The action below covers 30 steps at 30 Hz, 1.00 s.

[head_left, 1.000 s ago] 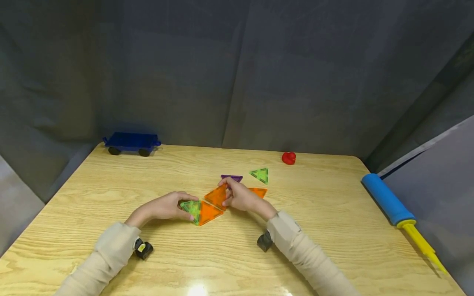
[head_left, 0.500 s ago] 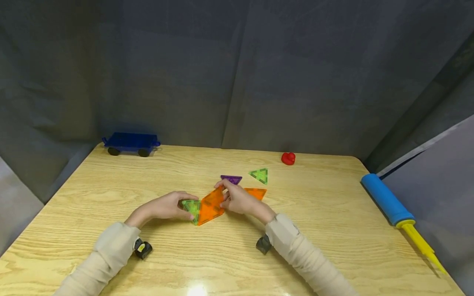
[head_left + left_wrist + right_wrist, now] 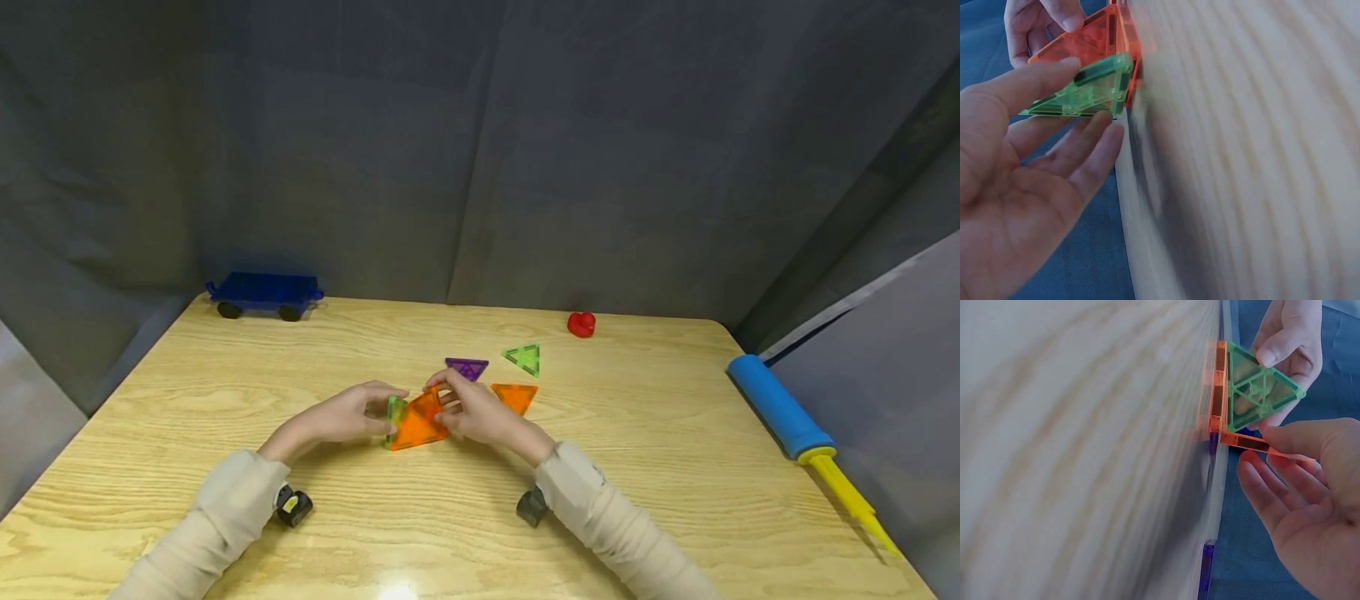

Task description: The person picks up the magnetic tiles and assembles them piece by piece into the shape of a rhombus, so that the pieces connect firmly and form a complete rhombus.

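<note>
Between thumb and fingers, my left hand (image 3: pixel 345 414) pinches a translucent green triangular magnetic tile (image 3: pixel 1263 394), which stands up steeply from the table. My right hand (image 3: pixel 480 414) pinches an orange triangular tile (image 3: pixel 1247 442) by its upper part, also tilted up. A second orange triangular tile (image 3: pixel 415 431) lies flat on the table between the hands, and the two raised tiles meet it along its edges. The left wrist view shows the green tile (image 3: pixel 1094 90) in front of the orange ones, with thumb above and fingertips below it.
Just behind my right hand lie a purple triangular tile (image 3: pixel 467 367), a loose green tile (image 3: pixel 525 359) and another orange tile (image 3: pixel 516 397). Farther back are a blue wheeled car base (image 3: pixel 266 290) and a small red duck (image 3: pixel 581 324). A blue-and-yellow pump (image 3: pixel 780 408) lies along the right edge.
The green tile has tipped up from lying nearly flat. My right hand has shifted a little left, bringing its tilted orange tile against the flat one.
</note>
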{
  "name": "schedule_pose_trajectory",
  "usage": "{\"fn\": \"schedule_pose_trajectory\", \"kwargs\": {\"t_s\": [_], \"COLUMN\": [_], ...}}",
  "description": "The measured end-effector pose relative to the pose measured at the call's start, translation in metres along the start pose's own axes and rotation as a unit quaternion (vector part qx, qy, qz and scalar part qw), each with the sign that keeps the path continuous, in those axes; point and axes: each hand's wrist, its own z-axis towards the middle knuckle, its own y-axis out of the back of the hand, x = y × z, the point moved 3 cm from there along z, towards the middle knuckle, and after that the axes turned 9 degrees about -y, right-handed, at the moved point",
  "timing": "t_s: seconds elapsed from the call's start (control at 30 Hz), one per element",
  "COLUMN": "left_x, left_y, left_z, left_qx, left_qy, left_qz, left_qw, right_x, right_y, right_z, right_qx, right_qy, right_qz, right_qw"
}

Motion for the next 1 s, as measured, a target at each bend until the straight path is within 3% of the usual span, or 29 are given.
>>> {"fn": "schedule_pose_trajectory", "kwargs": {"t_s": [0.43,1.0], "left_x": [0.0005,-0.0053], "left_y": [-0.0021,-0.0047], "left_z": [0.0012,0.0035], "left_qx": [-0.029,-0.024], "left_qy": [-0.018,-0.020], "left_qz": [-0.026,-0.022], "left_qw": [0.9991,0.9993], "right_x": [0.0041,0.0014], "right_y": [-0.0068,-0.0092], "right_z": [0.0017,0.0031], "right_qx": [0.049,0.058], "right_qy": [0.006,0.010], "right_qz": [-0.009,-0.004], "right_qw": [0.9988,0.9983]}}
